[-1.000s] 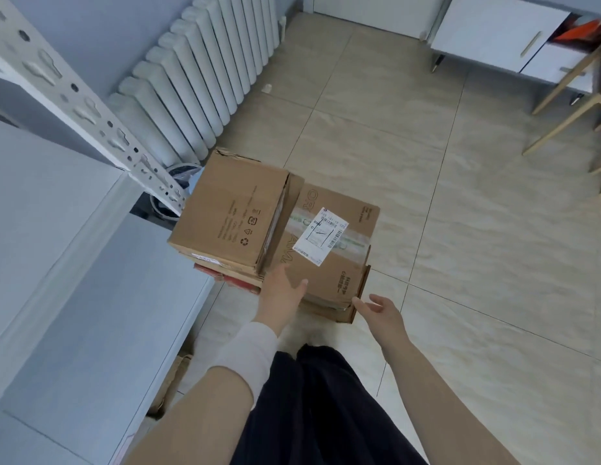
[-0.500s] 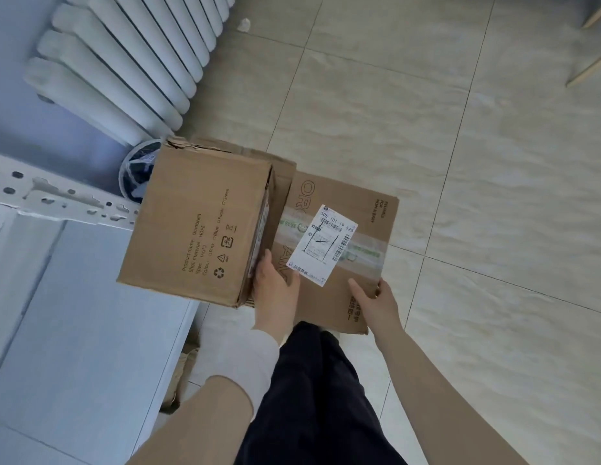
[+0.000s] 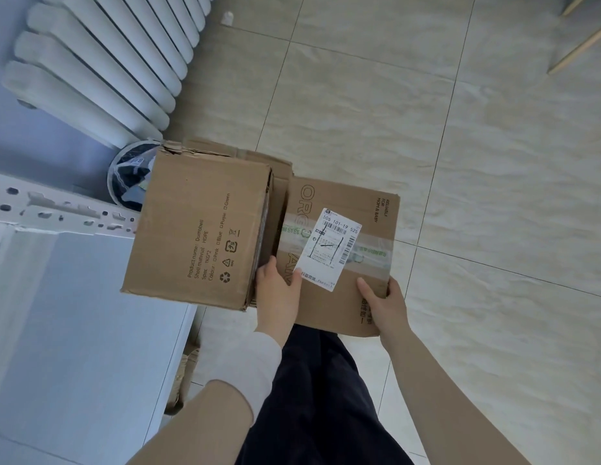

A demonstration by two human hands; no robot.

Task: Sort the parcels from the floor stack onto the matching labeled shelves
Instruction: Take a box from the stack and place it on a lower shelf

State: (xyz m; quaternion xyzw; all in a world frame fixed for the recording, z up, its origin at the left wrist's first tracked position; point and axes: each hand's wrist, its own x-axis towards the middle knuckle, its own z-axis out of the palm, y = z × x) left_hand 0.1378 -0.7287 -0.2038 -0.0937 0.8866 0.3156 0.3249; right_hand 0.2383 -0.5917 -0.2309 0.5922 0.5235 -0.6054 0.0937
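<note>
Both hands are on it now: the labelled parcel (image 3: 339,263), a flat brown carton, sits dead centre of the view, low over the tiled floor (image 3: 477,169) and just ahead of the person's dark trousers (image 3: 319,397). The left hand (image 3: 279,290) has the near edge at seven o'clock of the carton, with the thumb laid across the top and touching the corner of the white shipping label (image 3: 329,250). Its other fingers drop out of sight into the gap beside the box. The right hand (image 3: 383,303) clamps the corner at five o'clock, thumb flat on top and fingers curled round the right edge. Whether the parcel is off the stack or resting on it, the view doesn't say. Tight against it at nine o'clock stands the taller dumbbell box (image 3: 198,229), printed side up, and more brown cartons (image 3: 259,159) peek out behind the pair at twelve. Further left, a waste bin (image 3: 124,182) with a dark liner is tucked beside the dumbbell box. A white perforated shelf upright (image 3: 57,209) runs in from the left edge, and the pale shelf board (image 3: 74,330) fills eight o'clock of the view. The white radiator (image 3: 101,62) takes eleven o'clock, and slim wooden legs (image 3: 581,45) show at one o'clock.
</note>
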